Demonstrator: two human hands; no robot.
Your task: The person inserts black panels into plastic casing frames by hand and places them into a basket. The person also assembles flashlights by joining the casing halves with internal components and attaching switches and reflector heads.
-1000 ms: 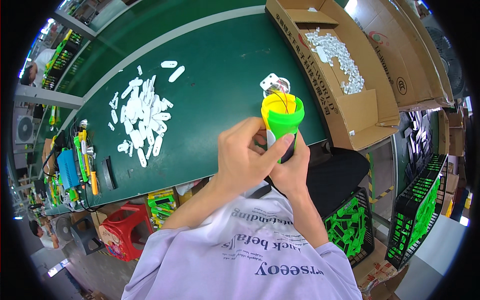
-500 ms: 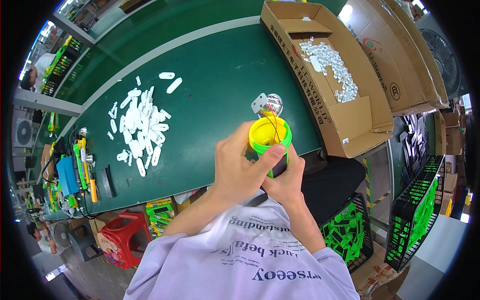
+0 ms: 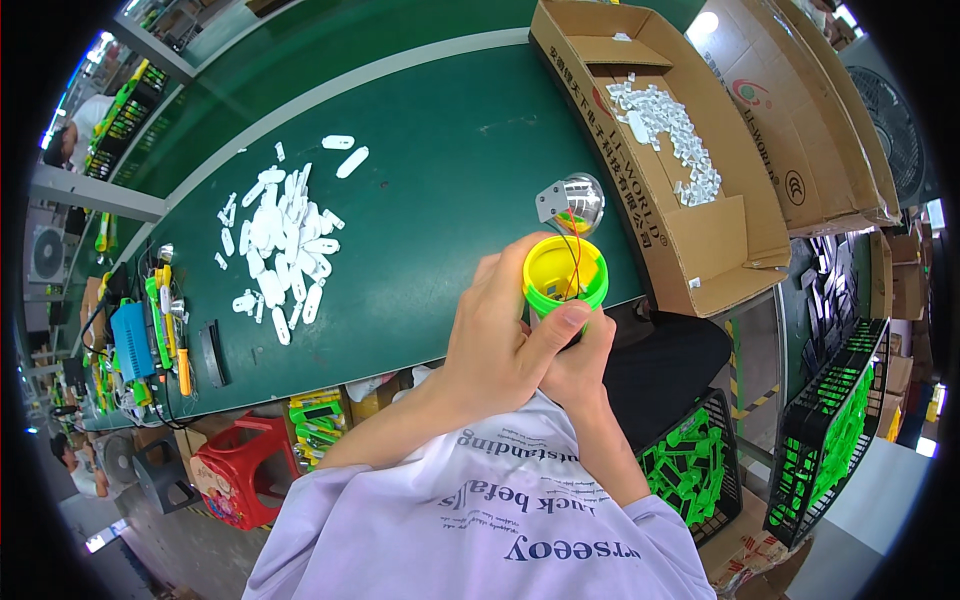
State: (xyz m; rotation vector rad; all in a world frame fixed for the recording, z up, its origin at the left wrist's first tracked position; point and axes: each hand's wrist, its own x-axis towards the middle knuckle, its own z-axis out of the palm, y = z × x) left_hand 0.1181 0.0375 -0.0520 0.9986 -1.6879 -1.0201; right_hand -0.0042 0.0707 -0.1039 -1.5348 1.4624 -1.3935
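housing (image 3: pixel 562 275) of yellow and green plastic, open end up, sits between both hands at the near edge of the table (image 3: pixel 440 230), tilted so its mouth shows. the left hand (image 3: pixel 492 320) wraps its side with the thumb pressed just below the green rim; the right hand (image 3: pixel 580 362) curls round the lower part — both closed on it, neither spread. the housing is probably light and stiff, its smooth wall a little slippery, so the body below the rim seems the best hold. the thin red and dark wires (image 3: pixel 577 256) look like the fragile part: they run from the mouth to the shiny reflector (image 3: pixel 588 194) with its pale plate (image 3: pixel 551 201), and a tug could strain their joints. the reflector is likely light too, its mirrored bowl easy to mark, so its outer edge is the safer place to take it. fingers cover most of the lower housing, the wire ends inside are hard to make out — and i cannot tell whether the reflector hangs or rests on the table.
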